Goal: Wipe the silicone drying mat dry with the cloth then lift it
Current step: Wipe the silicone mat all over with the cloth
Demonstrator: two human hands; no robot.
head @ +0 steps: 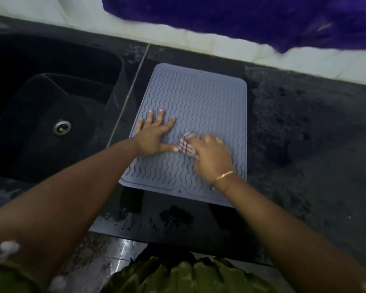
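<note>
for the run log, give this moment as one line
phase: wiping | left hand: flat on grey wavy-ribbed silicone drying mat | right hand: grips bunched checked cloth on mat | mat: flat on black counter

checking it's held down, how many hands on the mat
2: left hand flat on the grey wavy silicone mat's left side, right hand gripping a checked cloth at its middle.

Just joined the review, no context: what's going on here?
A person is wiping a grey silicone drying mat that lies flat on a dark counter, just right of a black sink. The left hand presses on the mat near its left edge, fingers spread flat. The right hand grips a bunched checked cloth against the mat's ridged surface. The mat has not been lifted yet.
</note>
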